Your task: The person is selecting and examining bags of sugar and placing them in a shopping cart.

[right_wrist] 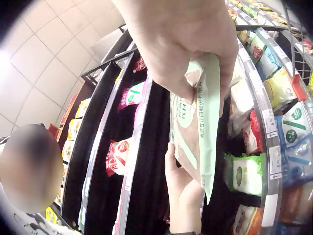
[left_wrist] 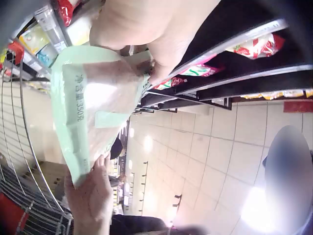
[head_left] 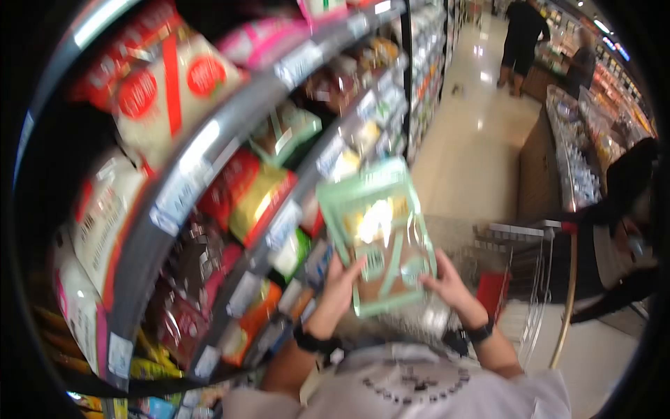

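A pale green packaged bag with a clear window and brown contents is held up in front of the chest. On its left edge the left hand grips it, thumb over the face, while the right hand pinches the opposite lower edge. In the left wrist view the bag shows printed characters along its green border, with the left hand close at the top. From the right wrist, the bag appears nearly edge-on between the fingers of the right hand.
Shelves of bagged goods curve along the left side, with price labels on their edges. A wire shopping cart stands at the right. Farther up the aisle a person in dark clothes stands near a display counter.
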`<state>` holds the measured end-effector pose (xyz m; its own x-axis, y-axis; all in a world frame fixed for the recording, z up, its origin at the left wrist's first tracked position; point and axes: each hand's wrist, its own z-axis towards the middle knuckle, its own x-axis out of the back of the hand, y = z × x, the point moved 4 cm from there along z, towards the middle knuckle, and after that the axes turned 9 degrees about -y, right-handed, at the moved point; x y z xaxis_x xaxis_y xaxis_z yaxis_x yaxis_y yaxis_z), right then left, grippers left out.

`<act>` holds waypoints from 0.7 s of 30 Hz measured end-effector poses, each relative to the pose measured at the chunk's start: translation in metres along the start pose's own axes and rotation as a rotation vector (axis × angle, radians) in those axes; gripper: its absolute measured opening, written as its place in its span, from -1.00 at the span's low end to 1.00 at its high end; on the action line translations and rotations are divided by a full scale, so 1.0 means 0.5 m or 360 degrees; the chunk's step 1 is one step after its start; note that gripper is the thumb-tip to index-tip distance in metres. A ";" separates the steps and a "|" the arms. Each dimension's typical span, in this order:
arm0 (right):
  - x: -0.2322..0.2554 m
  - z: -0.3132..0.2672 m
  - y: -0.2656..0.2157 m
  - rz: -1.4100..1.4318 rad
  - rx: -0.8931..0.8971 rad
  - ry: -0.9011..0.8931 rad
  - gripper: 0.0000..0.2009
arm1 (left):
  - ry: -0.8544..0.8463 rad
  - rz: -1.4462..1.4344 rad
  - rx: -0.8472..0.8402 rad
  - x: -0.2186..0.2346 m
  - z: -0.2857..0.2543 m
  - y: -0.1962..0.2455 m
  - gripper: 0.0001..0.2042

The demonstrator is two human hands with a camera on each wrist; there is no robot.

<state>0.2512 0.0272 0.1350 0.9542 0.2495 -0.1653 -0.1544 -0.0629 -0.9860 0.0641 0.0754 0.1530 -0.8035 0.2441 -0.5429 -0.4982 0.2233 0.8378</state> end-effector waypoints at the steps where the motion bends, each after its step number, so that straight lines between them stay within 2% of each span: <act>1: 0.014 0.007 0.007 -0.0131 0.0117 -0.0019 -0.59 | 0.0025 0.0066 -0.0025 0.012 0.005 -0.004 -0.64; 2: 0.016 0.013 0.009 -0.0139 0.0103 -0.0079 -0.57 | -0.0003 0.0103 -0.0048 -0.004 0.027 0.024 -0.64; 5: 0.002 0.009 0.009 0.0080 -0.0079 -0.0132 -0.55 | -0.0075 0.0270 0.0190 0.004 0.008 0.026 -0.71; 6: -0.001 0.009 0.013 0.0164 -0.0154 -0.0115 -0.56 | -0.0030 0.0298 0.0085 -0.008 0.012 0.038 -0.77; 12: -0.003 0.013 0.017 0.0155 -0.0035 0.0074 -0.59 | -0.0017 0.0440 -0.0093 -0.010 0.021 0.044 -0.77; 15: -0.005 0.008 0.011 0.0237 -0.0188 0.0065 -0.63 | -0.0015 0.0412 -0.0051 -0.009 0.020 0.051 -0.76; 16: -0.007 0.003 0.003 0.0283 -0.0182 0.0101 -0.66 | 0.0026 0.0194 -0.0004 -0.008 0.023 0.054 -0.76; 19: -0.004 0.003 0.008 0.0172 -0.0083 0.0093 -0.66 | 0.0107 0.0321 -0.0102 -0.002 0.033 0.049 -0.75; 21: -0.005 -0.001 0.015 0.0273 -0.0112 0.0105 -0.65 | 0.0118 0.0602 -0.0163 -0.013 0.033 0.055 -0.77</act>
<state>0.2478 0.0258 0.1282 0.9306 0.1653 -0.3265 -0.2998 -0.1669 -0.9393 0.0607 0.0954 0.1785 -0.9560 0.2212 -0.1925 -0.1896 0.0347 0.9813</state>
